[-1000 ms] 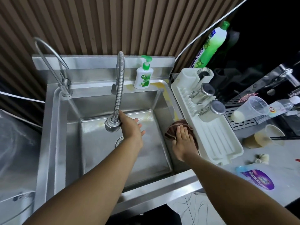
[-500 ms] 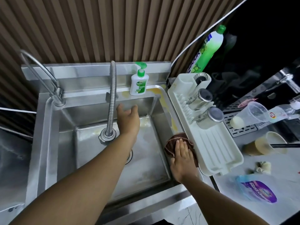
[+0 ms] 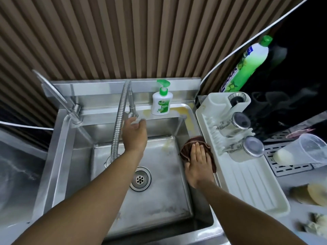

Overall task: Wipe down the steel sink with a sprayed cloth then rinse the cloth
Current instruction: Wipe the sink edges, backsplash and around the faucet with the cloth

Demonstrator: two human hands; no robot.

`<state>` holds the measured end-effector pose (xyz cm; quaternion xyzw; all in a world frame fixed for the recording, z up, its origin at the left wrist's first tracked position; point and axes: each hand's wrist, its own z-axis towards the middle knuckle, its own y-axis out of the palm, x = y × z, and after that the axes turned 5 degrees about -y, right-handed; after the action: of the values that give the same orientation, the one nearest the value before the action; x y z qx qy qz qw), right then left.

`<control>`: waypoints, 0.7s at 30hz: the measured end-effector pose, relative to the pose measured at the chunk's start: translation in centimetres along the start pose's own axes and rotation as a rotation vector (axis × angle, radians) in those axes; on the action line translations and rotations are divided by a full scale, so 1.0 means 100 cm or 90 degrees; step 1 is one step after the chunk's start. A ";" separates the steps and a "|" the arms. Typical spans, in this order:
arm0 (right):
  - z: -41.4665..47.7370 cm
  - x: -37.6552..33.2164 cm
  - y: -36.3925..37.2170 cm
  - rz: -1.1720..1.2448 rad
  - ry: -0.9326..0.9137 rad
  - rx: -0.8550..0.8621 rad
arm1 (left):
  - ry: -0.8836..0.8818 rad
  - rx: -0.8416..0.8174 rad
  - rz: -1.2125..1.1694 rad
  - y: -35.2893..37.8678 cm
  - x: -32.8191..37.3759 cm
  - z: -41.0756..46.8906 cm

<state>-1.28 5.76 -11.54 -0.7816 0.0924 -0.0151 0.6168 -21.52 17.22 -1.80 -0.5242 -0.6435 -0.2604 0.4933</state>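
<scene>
Your right hand (image 3: 199,162) is lying flat, fingers together and extended, pressing the brown cloth (image 3: 194,141) against the right rim of the stainless steel sink (image 3: 60,138); the grip is released rather than closed, with the palm and fingers resting on top of the fabric. The cloth is sitting bunched on that rim, just beside the white plastic drying rack (image 3: 247,183) on the counter. Your left hand (image 3: 135,134) is reaching over the basin toward the back ledge, fingers loosely spread and holding nothing, its fingertips near the base of the flexible ribbed metal faucet hose (image 3: 118,124), which is arching down into the basin. The round perforated drain (image 3: 140,178) is showing beneath your left forearm. A white pump bottle of hand soap with a green top (image 3: 161,100) is standing upright on the back ledge, to the right of the hose. Two shiny metal cups (image 3: 237,123) are lying on their sides in the rack, and a tall green dish liquid bottle (image 3: 251,62) is standing behind it.
</scene>
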 end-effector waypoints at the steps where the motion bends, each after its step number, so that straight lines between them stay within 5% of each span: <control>1: 0.004 0.000 -0.001 0.001 -0.003 0.000 | 0.007 -0.022 0.025 -0.004 0.000 0.006; 5: 0.006 0.001 0.000 -0.008 -0.012 0.000 | 0.014 -0.105 0.110 -0.044 0.006 0.045; 9: 0.007 0.001 0.000 0.005 -0.011 -0.003 | 0.023 -0.047 0.176 -0.074 0.012 0.075; 16: -0.015 0.005 0.004 0.008 -0.018 0.024 | 0.221 0.008 0.410 -0.013 0.020 0.062; 21: -0.038 0.004 0.008 0.003 -0.008 0.018 | 0.180 0.038 0.411 0.015 0.019 0.078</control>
<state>-1.50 1.90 -11.45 -0.7728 0.0899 -0.0103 0.6282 -22.89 25.16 -3.29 -0.6446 -0.3775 -0.1418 0.6495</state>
